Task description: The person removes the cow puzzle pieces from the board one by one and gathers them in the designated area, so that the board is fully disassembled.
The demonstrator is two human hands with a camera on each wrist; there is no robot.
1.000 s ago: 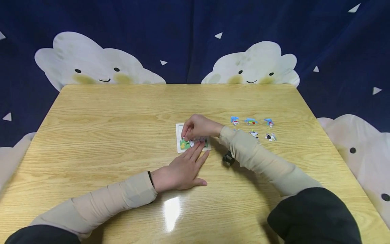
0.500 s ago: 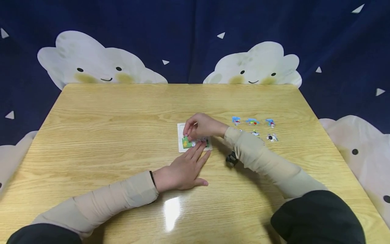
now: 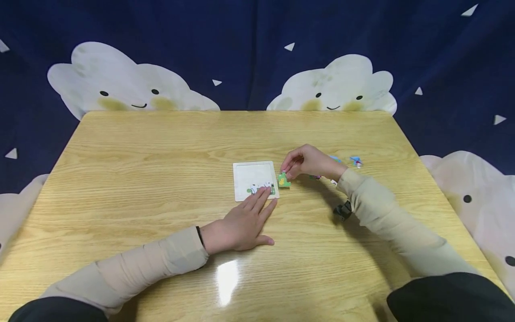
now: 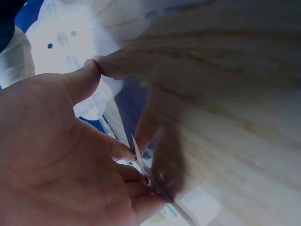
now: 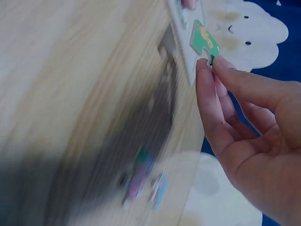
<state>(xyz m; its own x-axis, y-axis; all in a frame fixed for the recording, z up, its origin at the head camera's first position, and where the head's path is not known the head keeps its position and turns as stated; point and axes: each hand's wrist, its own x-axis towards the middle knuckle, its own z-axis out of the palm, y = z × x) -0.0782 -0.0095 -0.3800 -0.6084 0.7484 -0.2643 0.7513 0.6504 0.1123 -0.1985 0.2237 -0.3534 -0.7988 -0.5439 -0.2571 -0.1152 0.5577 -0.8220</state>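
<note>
My right hand [image 3: 307, 162] pinches a green jigsaw piece [image 3: 283, 180] with a yellow figure between thumb and fingers, at the right edge of the white puzzle tray [image 3: 252, 172]. In the right wrist view this piece [image 5: 206, 40] is lifted above the table. My left hand [image 3: 244, 224] lies with straight, spread fingers over the tray's lower right edge. Under and beside those fingertips, fitted pieces [image 3: 252, 189] run along the tray's bottom, partly covered. The left wrist view shows the left fingers [image 4: 146, 203] at the tray's thin edge.
Loose jigsaw pieces lie right of the tray; a blue one [image 3: 356, 161] shows plainly, others sit partly behind the right hand and wrist. Blurred pieces [image 5: 139, 174] appear in the right wrist view. A dark curtain with clouds [image 3: 334, 85] hangs behind the wooden table [image 3: 161, 147].
The right hand has lifted the green piece out of the tray's lower left corner and carried it right, just past the tray's right edge. The left hand stays in place.
</note>
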